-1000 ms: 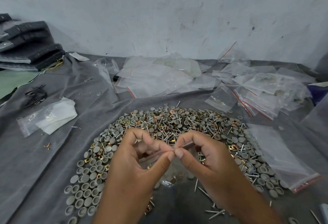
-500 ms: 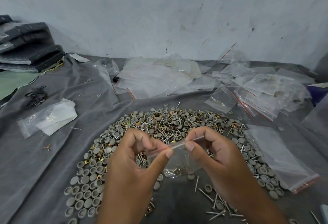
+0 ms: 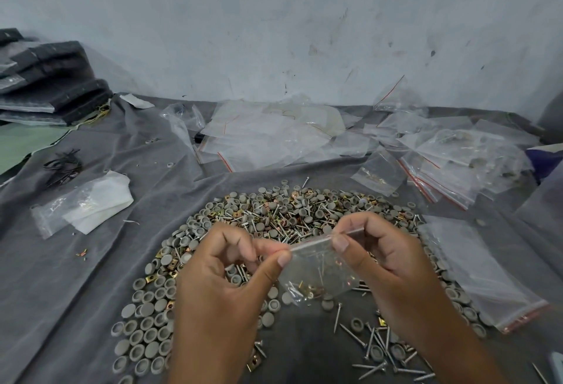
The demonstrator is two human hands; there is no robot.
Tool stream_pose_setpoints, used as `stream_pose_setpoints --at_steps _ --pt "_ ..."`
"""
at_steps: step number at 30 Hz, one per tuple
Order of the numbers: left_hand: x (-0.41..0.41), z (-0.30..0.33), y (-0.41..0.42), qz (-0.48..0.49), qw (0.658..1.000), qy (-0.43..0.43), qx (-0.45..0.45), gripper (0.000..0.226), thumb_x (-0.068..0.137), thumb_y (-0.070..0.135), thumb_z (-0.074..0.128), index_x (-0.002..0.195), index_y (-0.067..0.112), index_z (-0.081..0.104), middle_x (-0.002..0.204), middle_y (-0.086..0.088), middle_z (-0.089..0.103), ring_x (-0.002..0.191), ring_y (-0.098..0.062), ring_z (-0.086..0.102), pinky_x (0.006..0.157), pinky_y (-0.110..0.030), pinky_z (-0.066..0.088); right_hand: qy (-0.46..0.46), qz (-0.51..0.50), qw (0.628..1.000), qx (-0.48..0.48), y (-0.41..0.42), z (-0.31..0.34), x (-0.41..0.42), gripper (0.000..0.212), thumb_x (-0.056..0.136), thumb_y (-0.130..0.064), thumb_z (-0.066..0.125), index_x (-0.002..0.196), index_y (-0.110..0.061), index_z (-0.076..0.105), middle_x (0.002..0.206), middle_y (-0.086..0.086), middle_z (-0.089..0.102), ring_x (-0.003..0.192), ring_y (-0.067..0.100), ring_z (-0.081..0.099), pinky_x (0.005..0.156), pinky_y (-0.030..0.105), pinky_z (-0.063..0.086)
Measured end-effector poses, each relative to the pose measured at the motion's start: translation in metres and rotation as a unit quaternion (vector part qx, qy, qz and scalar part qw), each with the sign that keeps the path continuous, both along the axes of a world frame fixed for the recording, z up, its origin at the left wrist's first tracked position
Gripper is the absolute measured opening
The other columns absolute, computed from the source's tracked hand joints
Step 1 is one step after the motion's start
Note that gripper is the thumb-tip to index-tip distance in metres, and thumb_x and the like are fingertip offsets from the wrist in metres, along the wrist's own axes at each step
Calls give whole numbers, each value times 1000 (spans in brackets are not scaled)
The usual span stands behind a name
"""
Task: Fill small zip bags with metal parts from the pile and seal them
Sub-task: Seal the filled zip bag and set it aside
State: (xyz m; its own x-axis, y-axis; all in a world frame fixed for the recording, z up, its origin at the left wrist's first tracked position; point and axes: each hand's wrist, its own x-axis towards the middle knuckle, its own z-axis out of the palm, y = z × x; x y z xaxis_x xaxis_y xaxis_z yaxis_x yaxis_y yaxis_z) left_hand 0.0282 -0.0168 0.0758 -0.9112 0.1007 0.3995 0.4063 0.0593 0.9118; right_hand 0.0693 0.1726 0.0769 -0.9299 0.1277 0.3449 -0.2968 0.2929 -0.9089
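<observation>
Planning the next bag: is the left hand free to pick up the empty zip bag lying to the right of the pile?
Probably not yet: the left hand pinches the small filled bag's top, and the right hand lies between it and the empty zip bag.

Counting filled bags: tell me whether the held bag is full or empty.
Partly filled: the bag hangs between left hand and right hand, a few parts lying at its bottom, the rest clear.

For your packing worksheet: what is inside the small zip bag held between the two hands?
In the small zip bag, a few screws and brass-coloured clips lie at the bottom corner. An exact count cannot be made through the crinkled plastic.
</observation>
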Motion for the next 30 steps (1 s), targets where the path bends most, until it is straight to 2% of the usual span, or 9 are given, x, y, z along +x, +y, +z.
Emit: stream_pose_setpoints --at_steps 3,7,10,14,17,20,23,26,30 --pt "-2 -3 0 -16 1000 3 12 30 79 32 81 75 33 52 84 -7 73 86 -19 71 75 -33 54 -16 25 999 -31 -4 -1 0 14 88 -44 63 93 -31 66 77 -17 64 65 -2 60 55 14 47" --pt "-2 -2 2 -40 998 15 42 26 72 33 75 80 36 50 85 -8 70 71 -14 53 66 -25 50 10 27 999 -32 -13 0 0 15 83 -38 75 92 -36 62 104 -6 73 89 14 72 62 34 62" --pt "1 -2 5 -50 998 17 35 26 72 31 71 82 32 47 81 -3 68 69 -18 46 64 -41 48 38 14 999 -26 -20 1 -2 21 82 -36 79 94 -38 62 100 -3 75 93 18 73 77 27 59" --pt "5 1 7 -44 999 10 29 28 70 35 72 83 31 47 82 -1 70 74 -27 53 71 -57 50 43 2 998 -49 -21 1 -4 24 82 -32 79 95 -38 60 96 -1 75 87 16 73 75 19 55" --pt "6 3 7 -41 999 25 10 35 71 36 76 91 29 48 88 -2 75 83 -31 62 77 -57 49 40 -2 997 -70 -22 1 -4 30 79 -35 81 97 -40 57 95 0 76 86 18 74 73 24 57" --pt "5 2 5 -35 999 32 9 36 71 37 76 90 31 46 87 -2 75 80 -30 60 74 -54 48 28 -3 997 -75 -21 2 -3 38 74 -45 86 96 -42 55 94 1 78 86 22 75 74 35 59" --pt "5 2 6 -36 999 24 -9 35 73 42 74 86 34 42 88 1 75 73 -26 52 69 -55 47 26 -11 997 -66 -17 4 -2 43 71 -45 89 97 -40 55 91 0 79 83 19 76 66 25 59" --pt "5 0 7 -22 1000 12 -19 38 76 32 76 81 38 39 87 1 73 71 -21 47 68 -61 47 30 -13 997 -74 -12 6 -1 42 72 -37 89 101 -36 58 91 1 79 81 16 76 64 19 58" --pt "4 -2 6 -13 999 25 -35 38 76 29 73 77 38 36 87 6 74 65 -13 41 66 -35 43 25 -25 999 -33 -10 3 -2 40 75 -45 84 100 -43 53 91 -4 78 84 11 74 71 15 54"
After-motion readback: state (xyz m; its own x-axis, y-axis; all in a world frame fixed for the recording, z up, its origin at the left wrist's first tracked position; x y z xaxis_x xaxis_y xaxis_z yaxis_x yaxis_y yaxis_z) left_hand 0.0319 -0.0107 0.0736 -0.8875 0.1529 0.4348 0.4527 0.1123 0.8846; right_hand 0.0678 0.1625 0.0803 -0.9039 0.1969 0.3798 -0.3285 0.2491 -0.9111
